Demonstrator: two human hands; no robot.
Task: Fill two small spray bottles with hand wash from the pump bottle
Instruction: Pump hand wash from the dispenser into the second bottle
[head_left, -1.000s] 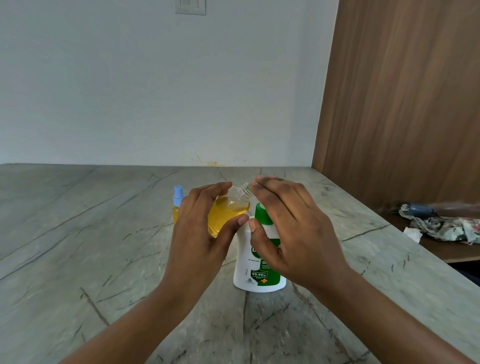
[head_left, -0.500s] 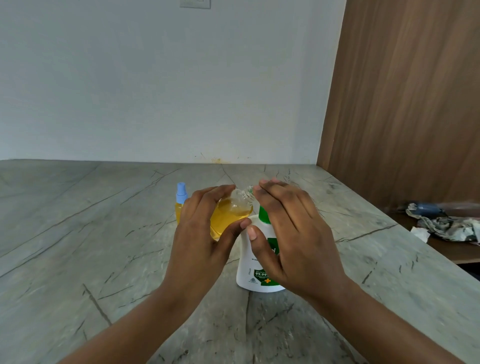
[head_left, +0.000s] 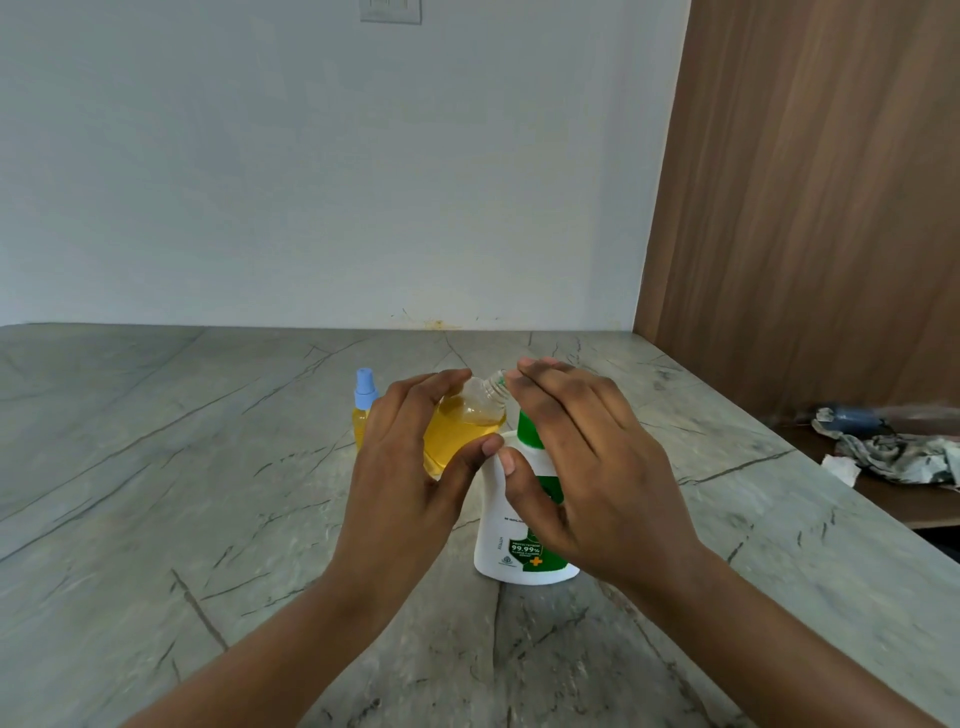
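The left hand is grasping the open spray bottle, fingers and thumb curling round its belly and tipping its bare neck toward two o'clock. The right hand is lying flat, with straight fingers, over the top of the pump bottle, apparently pressing; the pump head is hidden beneath it, so whether it is pressing cannot be told. Over the last second almost nothing is changing: both hands are keeping the same pose and the yellow hand wash is sitting at much the same level, well over half. That is suggesting slow pumping or a pause, with this bottle nearing full and capping coming next. The pump bottle is standing upright on the counter, directly under the right palm. At ten o'clock from the left hand, just behind it, the capped spray bottle is standing with yellow liquid inside, seemingly finished. Far out at three o'clock a crumpled cloth is lying on a lower surface.
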